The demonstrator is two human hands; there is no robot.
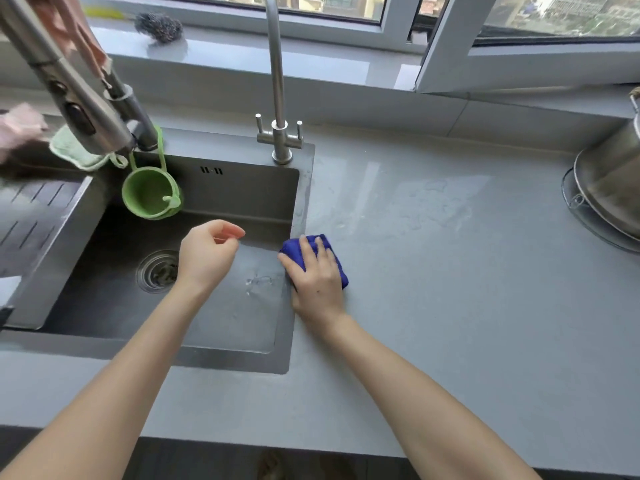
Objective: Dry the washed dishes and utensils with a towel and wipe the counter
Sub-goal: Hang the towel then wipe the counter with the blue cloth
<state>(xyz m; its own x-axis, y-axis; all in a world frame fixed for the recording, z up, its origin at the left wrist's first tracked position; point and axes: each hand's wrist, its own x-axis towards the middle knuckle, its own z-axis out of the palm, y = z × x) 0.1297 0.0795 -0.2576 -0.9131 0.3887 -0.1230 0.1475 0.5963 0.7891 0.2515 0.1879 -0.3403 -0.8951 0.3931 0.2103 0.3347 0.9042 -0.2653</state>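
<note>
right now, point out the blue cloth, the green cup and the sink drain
blue cloth (pixel 292 248), head view, its bare upper left corner
green cup (pixel 149 195), head view, inside its open mouth
sink drain (pixel 157 271), head view, middle of the strainer

Matt grey counter (pixel 450 306); blue cloth towel (pixel 337 268); brushed-metal sink (pixel 242 188).

"Any writing you can make out from here?"
"None. No label or brand reads on the steel pot (pixel 613 181), the tall tap (pixel 277 81) or the blue towel (pixel 341 271)."
"The dark button (pixel 80 119) on the spray head?"
"Too blurred to tell."
</note>
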